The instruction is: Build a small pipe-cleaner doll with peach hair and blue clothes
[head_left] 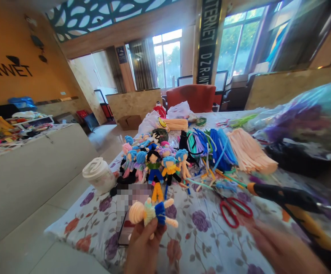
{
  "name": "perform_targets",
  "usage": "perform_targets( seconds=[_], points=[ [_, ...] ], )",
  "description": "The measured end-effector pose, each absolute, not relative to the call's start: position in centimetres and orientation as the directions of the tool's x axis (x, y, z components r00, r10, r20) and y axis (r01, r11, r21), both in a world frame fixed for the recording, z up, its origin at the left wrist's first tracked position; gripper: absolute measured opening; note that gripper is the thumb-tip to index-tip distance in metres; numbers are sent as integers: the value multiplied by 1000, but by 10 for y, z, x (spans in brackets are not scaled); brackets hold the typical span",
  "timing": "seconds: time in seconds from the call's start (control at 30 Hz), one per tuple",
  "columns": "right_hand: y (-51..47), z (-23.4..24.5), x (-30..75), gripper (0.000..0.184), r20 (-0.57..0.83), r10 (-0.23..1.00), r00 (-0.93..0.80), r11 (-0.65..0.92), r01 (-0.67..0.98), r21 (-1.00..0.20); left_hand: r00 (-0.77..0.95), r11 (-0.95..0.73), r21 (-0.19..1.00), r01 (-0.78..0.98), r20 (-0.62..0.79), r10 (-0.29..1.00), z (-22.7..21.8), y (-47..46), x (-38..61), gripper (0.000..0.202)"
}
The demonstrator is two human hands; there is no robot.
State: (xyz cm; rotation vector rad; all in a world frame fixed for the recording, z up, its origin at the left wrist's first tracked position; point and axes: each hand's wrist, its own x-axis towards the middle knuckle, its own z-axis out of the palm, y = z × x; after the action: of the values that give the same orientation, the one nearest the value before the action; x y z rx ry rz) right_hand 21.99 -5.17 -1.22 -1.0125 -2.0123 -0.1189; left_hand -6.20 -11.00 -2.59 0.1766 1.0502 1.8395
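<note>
Pipe-cleaner doll pinched in left hand, right hand gripping black-and-orange glue gun, red scissors on floral worktop, finished dolls beyond

"NNWET" on the orange wall; "INTERNET" and "DZR" on the dark hanging banner.
</note>
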Motion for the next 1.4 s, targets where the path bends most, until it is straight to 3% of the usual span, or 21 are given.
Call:
perform_targets(
  seconds=[0.03,0.13,0.27,0.47,0.63,0.7,0.8,0.97,1.1,1.23,1.4],
  points=[
    [-44,-12,204,36,529,742,-411,627,704,-332,-515,-154,723,-673,-309,800,-26,-111,-62,23],
    [-12,-13,156,25,406,804,-435,577,736,-354,-518,-156,727,-669,-305,799,-26,-115,-61,22],
    [23,-21,113,8,327,859,-394,496,796,-345,-522,-147,739,-657,-305,797,-22,-119,-61,21],
    [29,-21,95,12,266,897,-352,432,821,-372,-487,-99,718,-689,-357,797,-14,-119,-56,14],
    [6,-5,127,17,252,878,-407,478,733,-484,-454,-74,684,-725,-395,798,-13,-113,-43,19],
    [-10,1,146,13,244,894,-377,443,655,-612,-401,-26,654,-756,-431,809,-13,-110,-36,21],
    [-35,12,170,13,338,881,-330,468,509,-722,-337,39,629,-776,-466,818,-11,-107,-26,27],
    [-62,29,182,11,587,701,-406,711,461,-531,-363,-11,686,-727,-371,855,0,-104,-11,25],
    [-69,31,173,8,587,683,-434,728,458,-509,-376,-1,714,-700,-367,851,9,-106,-3,20],
    [-72,36,160,18,595,688,-416,724,456,-518,-384,2,772,-635,-319,866,12,-108,0,18],
    [-72,45,154,24,653,625,-428,763,513,-394,-420,18,844,-535,-284,862,10,-109,0,16]
  ],
)
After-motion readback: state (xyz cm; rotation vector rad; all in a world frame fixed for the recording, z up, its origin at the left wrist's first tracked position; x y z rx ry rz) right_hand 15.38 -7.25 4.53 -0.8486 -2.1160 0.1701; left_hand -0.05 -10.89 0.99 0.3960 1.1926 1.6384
